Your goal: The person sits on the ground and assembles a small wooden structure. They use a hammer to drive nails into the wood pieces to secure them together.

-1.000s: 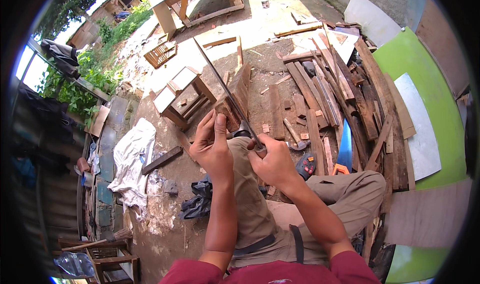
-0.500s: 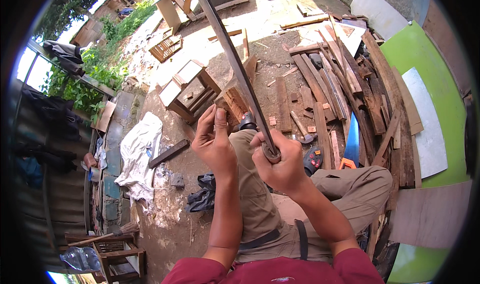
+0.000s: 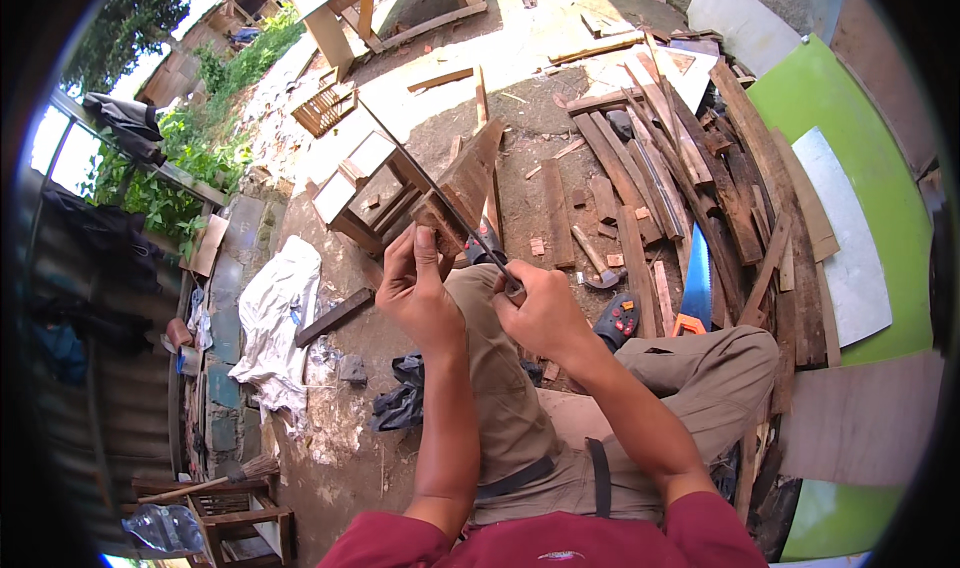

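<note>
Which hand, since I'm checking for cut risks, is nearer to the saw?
Right. The right hand is left of the saw, apart from it, gripping a bar; the left hand is farther left.

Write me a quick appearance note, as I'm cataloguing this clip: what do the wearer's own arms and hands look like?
The left hand and right hand are both ungloved, with no ring, watch or bracelet visible. The forearms are bare too. Dark red short sleeves cover the upper arms. No cables show on either arm.
</note>
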`<state>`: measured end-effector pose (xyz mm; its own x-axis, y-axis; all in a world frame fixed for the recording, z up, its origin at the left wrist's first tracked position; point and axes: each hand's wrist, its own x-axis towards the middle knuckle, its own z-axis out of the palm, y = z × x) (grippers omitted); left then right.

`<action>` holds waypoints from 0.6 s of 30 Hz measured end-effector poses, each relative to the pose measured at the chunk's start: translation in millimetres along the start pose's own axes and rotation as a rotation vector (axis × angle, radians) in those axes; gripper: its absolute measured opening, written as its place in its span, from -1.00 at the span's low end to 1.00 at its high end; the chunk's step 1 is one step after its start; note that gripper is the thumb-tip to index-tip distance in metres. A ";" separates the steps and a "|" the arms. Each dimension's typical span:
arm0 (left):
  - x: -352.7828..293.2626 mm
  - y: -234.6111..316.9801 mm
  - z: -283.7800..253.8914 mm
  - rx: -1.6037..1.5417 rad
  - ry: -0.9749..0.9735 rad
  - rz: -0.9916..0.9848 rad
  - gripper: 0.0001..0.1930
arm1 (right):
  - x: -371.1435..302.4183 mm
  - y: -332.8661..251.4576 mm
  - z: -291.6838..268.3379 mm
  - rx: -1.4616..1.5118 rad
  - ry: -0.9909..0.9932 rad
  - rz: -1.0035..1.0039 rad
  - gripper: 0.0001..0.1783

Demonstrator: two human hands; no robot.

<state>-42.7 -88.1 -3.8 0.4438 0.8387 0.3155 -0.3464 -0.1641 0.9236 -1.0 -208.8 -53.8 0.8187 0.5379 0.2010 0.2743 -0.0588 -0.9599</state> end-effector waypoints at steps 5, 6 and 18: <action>1.6 -4.3 0.0 0.005 0.001 0.029 -0.80 | -14.1 -31.9 -3.4 0.096 0.128 -0.200 -0.87; 1.2 -5.0 3.4 0.000 0.003 0.021 -0.80 | -11.9 -24.9 -2.0 0.094 0.170 -0.239 -0.86; 7.6 -18.8 -0.2 0.022 -0.077 0.094 -0.85 | -6.1 -26.8 -11.0 0.090 0.063 -0.100 -0.89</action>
<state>-33.0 -78.5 -18.7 0.4731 0.7767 0.4158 -0.3714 -0.2521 0.8936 -7.8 -219.7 -27.1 0.8204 0.4835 0.3053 0.3117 0.0696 -0.9476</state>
